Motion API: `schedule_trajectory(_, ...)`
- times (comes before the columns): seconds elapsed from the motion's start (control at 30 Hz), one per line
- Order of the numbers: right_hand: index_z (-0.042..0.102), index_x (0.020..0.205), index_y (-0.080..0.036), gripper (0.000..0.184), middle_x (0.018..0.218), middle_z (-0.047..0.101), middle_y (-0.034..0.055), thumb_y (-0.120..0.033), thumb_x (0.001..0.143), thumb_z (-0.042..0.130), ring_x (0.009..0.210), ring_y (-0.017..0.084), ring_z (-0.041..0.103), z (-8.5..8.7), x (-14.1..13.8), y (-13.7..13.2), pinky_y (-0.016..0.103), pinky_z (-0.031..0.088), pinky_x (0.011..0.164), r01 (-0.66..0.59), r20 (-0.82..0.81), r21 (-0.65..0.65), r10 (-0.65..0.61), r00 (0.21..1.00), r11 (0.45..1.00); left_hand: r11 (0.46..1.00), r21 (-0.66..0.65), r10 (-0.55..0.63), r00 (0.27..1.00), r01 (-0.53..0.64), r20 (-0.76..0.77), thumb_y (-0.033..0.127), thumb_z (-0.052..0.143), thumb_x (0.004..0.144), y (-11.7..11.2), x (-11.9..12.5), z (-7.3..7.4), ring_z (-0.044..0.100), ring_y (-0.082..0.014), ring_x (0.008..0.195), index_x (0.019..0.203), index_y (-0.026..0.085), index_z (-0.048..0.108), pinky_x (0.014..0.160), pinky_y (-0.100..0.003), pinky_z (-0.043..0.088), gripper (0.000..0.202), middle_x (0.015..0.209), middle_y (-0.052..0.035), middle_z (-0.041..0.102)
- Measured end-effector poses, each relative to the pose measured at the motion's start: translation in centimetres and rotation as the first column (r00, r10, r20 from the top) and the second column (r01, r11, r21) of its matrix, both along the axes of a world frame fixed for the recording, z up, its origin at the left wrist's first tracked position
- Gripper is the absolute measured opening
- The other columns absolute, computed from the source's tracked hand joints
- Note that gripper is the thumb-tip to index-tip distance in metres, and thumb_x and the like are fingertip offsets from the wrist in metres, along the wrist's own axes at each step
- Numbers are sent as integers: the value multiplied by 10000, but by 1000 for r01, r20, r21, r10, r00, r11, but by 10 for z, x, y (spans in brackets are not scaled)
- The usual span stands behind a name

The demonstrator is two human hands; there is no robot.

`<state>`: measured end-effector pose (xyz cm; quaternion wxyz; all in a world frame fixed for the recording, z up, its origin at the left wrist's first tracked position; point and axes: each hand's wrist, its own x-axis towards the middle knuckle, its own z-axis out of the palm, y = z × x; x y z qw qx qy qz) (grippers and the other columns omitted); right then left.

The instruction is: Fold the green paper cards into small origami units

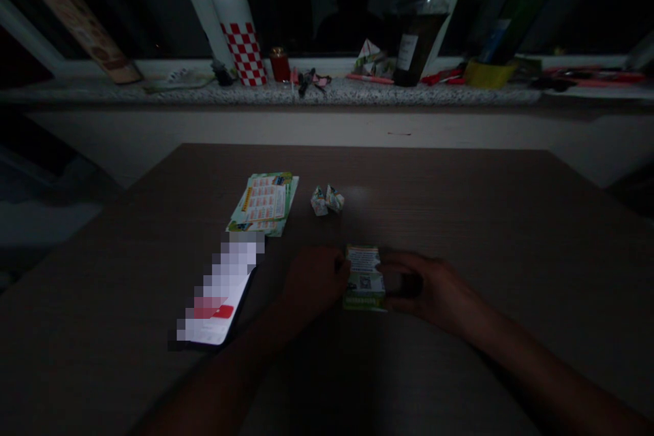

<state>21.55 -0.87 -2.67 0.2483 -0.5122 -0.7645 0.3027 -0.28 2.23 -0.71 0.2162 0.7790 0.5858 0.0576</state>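
A folded printed paper point(364, 279), green and white with a small square code, lies on the table in front of me. At its left edge is my left hand point(317, 279), fingers curled closed on the paper. My right hand point(429, 289) grips the right edge, thumb and fingers bent with a gap between them and their tips at the paper. Beyond it stand small folded paper shapes point(328, 200). To their left lies a stack of printed sheets point(264, 204). A lit phone point(219, 293), its screen partly blurred out, rests left of my left hand.
The wooden table point(460, 197) ends at a wall below a stone windowsill point(347, 92). On the sill stand a white bottle with red checks point(242, 41), a small red jar point(279, 65), a dark cup point(415, 48) and a green bottle point(528, 3). The room is dim.
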Motion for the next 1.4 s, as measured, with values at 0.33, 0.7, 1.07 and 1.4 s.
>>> schedule_trajectory(0.33, 565, 1219, -284, 614, 1262, 616, 41, -274, 645, 783, 1084, 268, 617, 4, 0, 2, 405, 493, 930, -34, 61, 6, 33, 998, 999, 999, 35, -30, 1000, 30, -2, 348, 441, 878, 0, -1, -2, 611, -187, 679, 795, 170, 662, 601, -283, 373, 295, 778, -67, 689)
schedule_trajectory(0.7, 346, 1411, -221, 778, 1307, 566, 127, -289, 723, 703, 1155, 300, 554, 9, -1, 0, 458, 450, 960, -92, 213, 23, 85, 973, 996, 999, 48, -14, 1000, 13, 14, 320, 460, 872, 1, -1, -3, 611, -175, 659, 786, 177, 663, 567, -266, 358, 262, 755, -51, 690)
schedule_trajectory(1.07, 539, 1230, -183, 471, 889, 698, 57, -373, 809, 631, 589, 142, 589, 2, 4, 9, 283, 485, 566, 111, -101, -19, -112, 989, 994, 995, 45, 70, 953, -87, 296, 339, 464, 897, 0, -5, -2, 653, -179, 716, 873, 187, 689, 619, -266, 435, 272, 813, -37, 718)
schedule_trajectory(1.4, 714, 824, -124, 431, 577, 682, 60, -535, 810, 584, 514, 154, 600, 4, -5, 15, 286, 475, 542, 11, -725, -464, -386, 570, 886, 781, 561, -384, 920, 274, 84, 325, 417, 946, -7, -7, -5, 582, -139, 540, 909, 201, 703, 529, -246, 413, 314, 668, -12, 692)
